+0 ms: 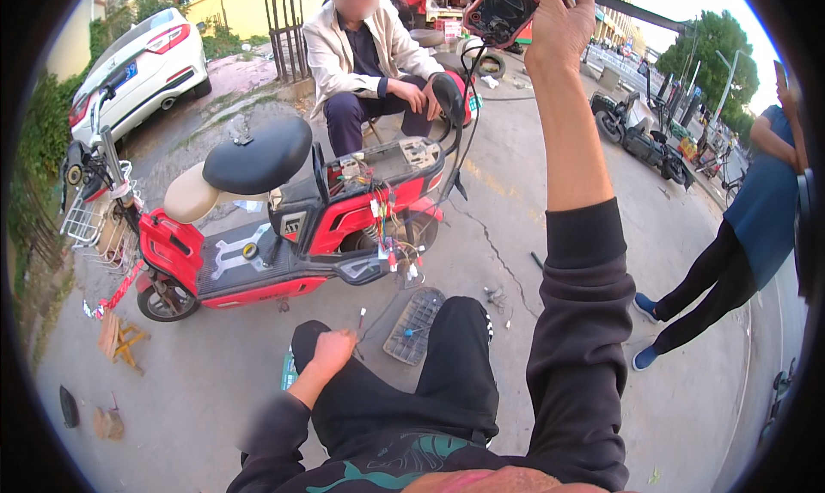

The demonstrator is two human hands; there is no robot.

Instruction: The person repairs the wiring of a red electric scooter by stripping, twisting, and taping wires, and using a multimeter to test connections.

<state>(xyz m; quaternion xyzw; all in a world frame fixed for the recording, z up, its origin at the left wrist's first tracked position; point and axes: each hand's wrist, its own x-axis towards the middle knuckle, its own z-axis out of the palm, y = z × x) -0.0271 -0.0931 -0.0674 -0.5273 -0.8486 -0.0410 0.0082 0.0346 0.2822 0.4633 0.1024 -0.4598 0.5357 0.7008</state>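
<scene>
My right hand (563, 29) is raised high at the top edge, its fingers closed on a black plastic housing with a red rim (501, 16). Dark cables (467, 132) run near the housing, down toward the scooter's rear. My left hand (333, 353) is closed just above my left knee. From it sticks a thin dark wire with a whitish tip (362, 314). Ahead stands a red electric scooter (258, 297), its black seat (259, 155) tipped up. Its rear body is opened, and loose coloured wires with connectors (391, 235) hang from the side.
A grey plastic tray (414, 328) lies between my knees with small parts in it. A seated person (361, 55) faces me behind the scooter; another person (760, 209) stands at right. A small wooden stool (125, 342) is at left. A white car (142, 67) and a fallen scooter (640, 140) are farther off.
</scene>
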